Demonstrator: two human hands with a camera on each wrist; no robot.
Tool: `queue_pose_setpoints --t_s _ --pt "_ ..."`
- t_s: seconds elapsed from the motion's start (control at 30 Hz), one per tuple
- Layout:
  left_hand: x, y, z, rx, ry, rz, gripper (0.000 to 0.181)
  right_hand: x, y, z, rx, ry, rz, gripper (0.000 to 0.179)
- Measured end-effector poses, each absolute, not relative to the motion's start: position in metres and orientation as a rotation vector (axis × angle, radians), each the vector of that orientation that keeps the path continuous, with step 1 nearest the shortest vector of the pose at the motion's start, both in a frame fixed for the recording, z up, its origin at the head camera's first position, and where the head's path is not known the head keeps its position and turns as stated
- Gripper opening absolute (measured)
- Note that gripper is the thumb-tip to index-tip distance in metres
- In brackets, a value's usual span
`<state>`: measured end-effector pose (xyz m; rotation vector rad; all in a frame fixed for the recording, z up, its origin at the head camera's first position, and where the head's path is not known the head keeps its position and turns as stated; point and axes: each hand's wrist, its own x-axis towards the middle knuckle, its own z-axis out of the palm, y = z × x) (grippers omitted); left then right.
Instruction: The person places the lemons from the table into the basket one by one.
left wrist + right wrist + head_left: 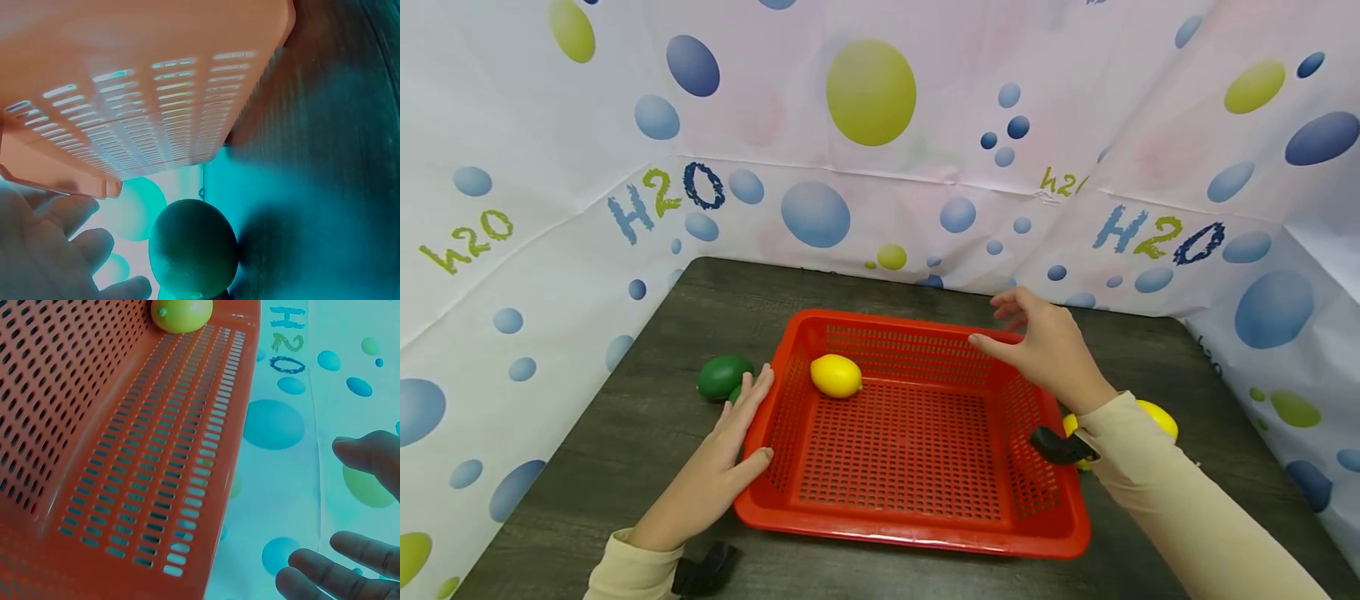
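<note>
Sitting on a dark, wood-grained table (625,442), a red rectangular plastic basket (898,537) is showing a glossy rim, slotted walls and a floor pierced by rows of small holes. Inside it, a smooth yellow lemon-shaped fruit (837,376) is lying near the far left corner.

On the basket's left side, the left hand (724,462) is resting against the rim, its fingers extending fairly straight and its thumb standing apart; it is not gripping anything. Just beyond those fingertips, a glossy dark green oval fruit (724,377) is lying on the table outside the basket, with another green piece (735,392) partly hiding behind the hand.

Over the far right corner, the right hand (1047,346) is hovering with thumb and fingers spreading well apart, holding nothing. Beyond the basket's right wall, a bright yellow rounded fruit (1157,418) is peeking out behind a beige fabric sleeve (1180,483), and more yellow (1070,424) is showing between that sleeve and the basket. A creased white sheet (760,100) with blue and lime dots and "H2O" lettering is surrounding the table.
</note>
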<state>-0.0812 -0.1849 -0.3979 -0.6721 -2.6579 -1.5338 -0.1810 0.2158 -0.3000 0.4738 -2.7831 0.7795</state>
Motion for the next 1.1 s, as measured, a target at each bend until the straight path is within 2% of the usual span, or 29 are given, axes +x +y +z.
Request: queue_pose_setpoints --t_s 0.6,1.1 --pt "-0.081 -0.184 -0.397 -0.64 -2.666 -1.564 0.085 -0.158 0.265 -0.307 0.285 -2.848 0.716 0.059" --pt "-0.078 -0.184 -0.395 -0.655 -2.648 -1.589 0.084 -0.144 0.287 -0.313 0.215 -2.908 0.737 0.063"
